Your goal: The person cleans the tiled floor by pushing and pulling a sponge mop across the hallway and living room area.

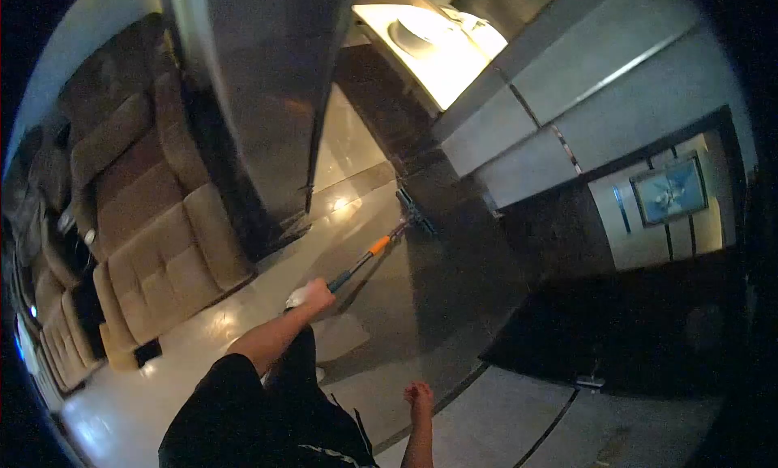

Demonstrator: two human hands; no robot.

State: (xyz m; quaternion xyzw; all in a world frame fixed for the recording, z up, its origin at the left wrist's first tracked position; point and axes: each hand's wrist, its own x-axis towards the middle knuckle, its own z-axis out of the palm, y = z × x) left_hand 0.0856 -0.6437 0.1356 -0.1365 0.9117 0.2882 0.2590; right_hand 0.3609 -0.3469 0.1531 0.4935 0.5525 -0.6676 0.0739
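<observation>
My left hand (318, 295) is closed around the handle of a long-handled mop (378, 247). The pole has dark teal and orange sections and slants away over the floor. A narrow, dark teal crosswise head (416, 213) is at its far end, near the threshold strip; whether it carries a pad or a rubber blade is too dim to tell. My right hand (419, 396) hangs in the air at the lower middle, its fingers loosely curled and nothing visible in it.
Brown padded recliner seats (166, 249) line the left side. A dark partition (271, 119) stands beyond them. At the top is a lit counter with a round basin (412, 37). Grey panelled cabinets (559, 87) and a framed picture (669, 190) are on the right.
</observation>
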